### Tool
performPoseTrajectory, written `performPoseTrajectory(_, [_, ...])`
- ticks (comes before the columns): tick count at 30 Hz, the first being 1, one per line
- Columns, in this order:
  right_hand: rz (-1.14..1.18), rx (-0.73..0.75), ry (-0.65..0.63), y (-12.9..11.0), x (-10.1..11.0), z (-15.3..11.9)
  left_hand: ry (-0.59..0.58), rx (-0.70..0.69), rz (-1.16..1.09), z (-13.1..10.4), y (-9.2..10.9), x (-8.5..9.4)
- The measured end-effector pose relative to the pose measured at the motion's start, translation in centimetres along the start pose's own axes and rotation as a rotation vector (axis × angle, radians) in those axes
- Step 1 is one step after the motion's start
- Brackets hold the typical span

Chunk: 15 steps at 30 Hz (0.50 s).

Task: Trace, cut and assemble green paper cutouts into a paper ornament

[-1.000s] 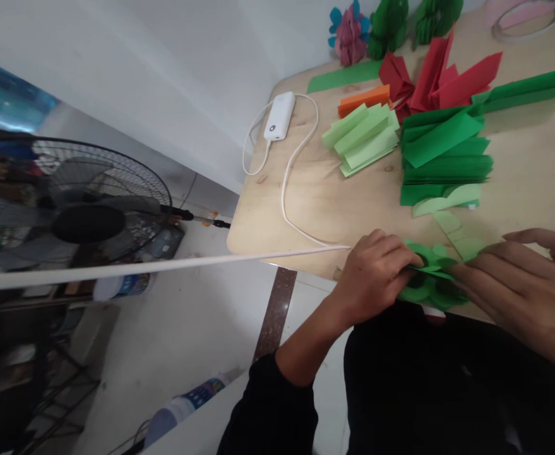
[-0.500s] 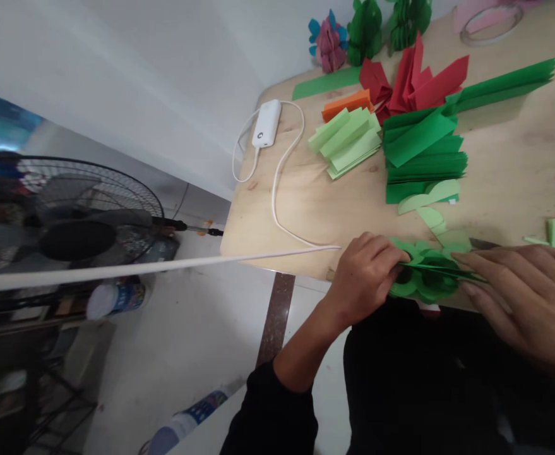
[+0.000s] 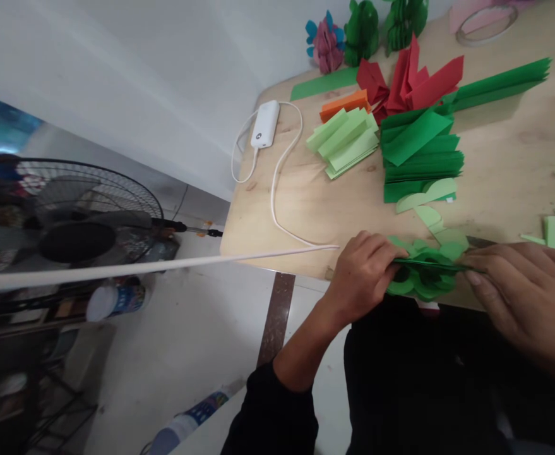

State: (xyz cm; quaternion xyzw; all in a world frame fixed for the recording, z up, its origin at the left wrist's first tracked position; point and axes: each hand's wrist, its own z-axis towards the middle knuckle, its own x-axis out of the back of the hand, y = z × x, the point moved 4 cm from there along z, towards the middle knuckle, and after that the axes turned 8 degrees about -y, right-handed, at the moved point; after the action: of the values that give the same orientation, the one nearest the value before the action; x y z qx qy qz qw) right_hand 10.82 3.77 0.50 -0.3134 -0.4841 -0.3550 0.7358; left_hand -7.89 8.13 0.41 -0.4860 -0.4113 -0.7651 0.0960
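Note:
A green layered paper craft (image 3: 423, 272) with rounded, petal-like edges is held between my two hands at the table's front edge. My left hand (image 3: 365, 268) pinches its left end, thumb and fingers closed. At the other end, the fingers and thumb of my right hand (image 3: 523, 287) are pressed together on its flat edge. Just beyond the craft lie pale green rounded paper pieces (image 3: 431, 218). A dark, thin, pointed object (image 3: 480, 242) shows partly behind my right fingers; I cannot make out its kind.
Folded green paper (image 3: 422, 155), red paper (image 3: 410, 82), light green paper (image 3: 346, 142) and orange paper (image 3: 344, 105) lie farther back. A white power bank (image 3: 265, 123) trails a cable (image 3: 274, 189) across the table's left. Finished paper crafts (image 3: 361, 31) stand by the wall. A fan (image 3: 78, 234) stands left.
My right hand has closed its fingers more tightly on the craft's right end, and the edge between my hands looks flatter. My left hand keeps its pinch. The view has shifted slightly.

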Motion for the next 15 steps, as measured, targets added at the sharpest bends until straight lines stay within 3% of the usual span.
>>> performPoseTrajectory(15, [0.021,0.013,-0.049,0.24,-0.15,-0.11,0.032,0.000,-0.042,-0.37,-0.25,-0.39])
